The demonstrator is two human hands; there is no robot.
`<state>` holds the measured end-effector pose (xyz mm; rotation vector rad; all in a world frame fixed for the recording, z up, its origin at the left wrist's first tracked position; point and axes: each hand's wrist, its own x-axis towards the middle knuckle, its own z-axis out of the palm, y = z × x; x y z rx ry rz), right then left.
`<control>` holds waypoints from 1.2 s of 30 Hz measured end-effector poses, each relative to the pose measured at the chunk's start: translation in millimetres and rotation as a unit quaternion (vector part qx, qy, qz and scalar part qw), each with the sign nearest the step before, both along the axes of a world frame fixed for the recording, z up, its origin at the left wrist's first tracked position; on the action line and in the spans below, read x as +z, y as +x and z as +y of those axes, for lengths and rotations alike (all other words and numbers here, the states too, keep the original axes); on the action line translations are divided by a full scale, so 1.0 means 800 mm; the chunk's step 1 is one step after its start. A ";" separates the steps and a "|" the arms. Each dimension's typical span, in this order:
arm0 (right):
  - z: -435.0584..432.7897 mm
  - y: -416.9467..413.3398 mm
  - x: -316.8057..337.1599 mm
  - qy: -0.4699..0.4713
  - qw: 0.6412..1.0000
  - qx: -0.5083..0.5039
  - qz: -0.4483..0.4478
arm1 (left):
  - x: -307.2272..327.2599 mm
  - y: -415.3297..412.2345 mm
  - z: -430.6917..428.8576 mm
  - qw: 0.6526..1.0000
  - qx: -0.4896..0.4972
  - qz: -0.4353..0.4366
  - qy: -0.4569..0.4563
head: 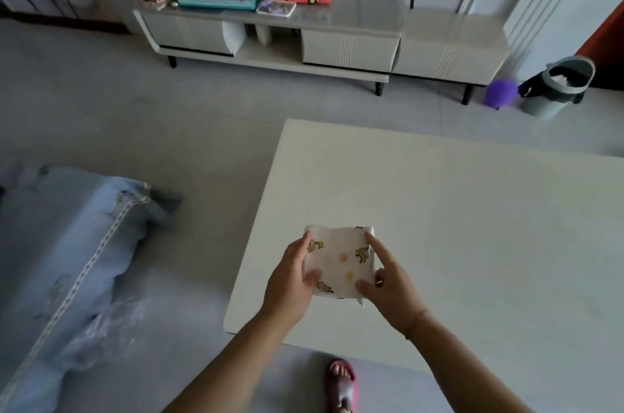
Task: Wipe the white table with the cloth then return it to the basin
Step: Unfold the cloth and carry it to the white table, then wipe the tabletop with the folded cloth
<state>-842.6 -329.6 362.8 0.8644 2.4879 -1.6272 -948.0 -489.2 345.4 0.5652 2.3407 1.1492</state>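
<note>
Two bare hands hold a small folded cloth (339, 260), white with yellow cartoon prints, over the near left corner of the white table (472, 210). The left hand (292, 277) pinches its left edge, thumb on top. The right hand (388, 291) grips the right edge, thumb on the near corner and forefinger stretched along the side. The cloth is roughly square and sits between the hands; I cannot tell whether it rests on the table or hangs just above it. Nearly all the table spreads away to the right and far side, so the right hand seems better placed to lead the wiping. Both forearms reach in from the near edge. No basin is in view
</note>
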 end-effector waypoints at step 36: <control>-0.311 -0.150 -0.378 0.326 0.909 0.029 -0.260 | -0.352 -0.133 -0.233 0.942 -0.221 0.174 -0.183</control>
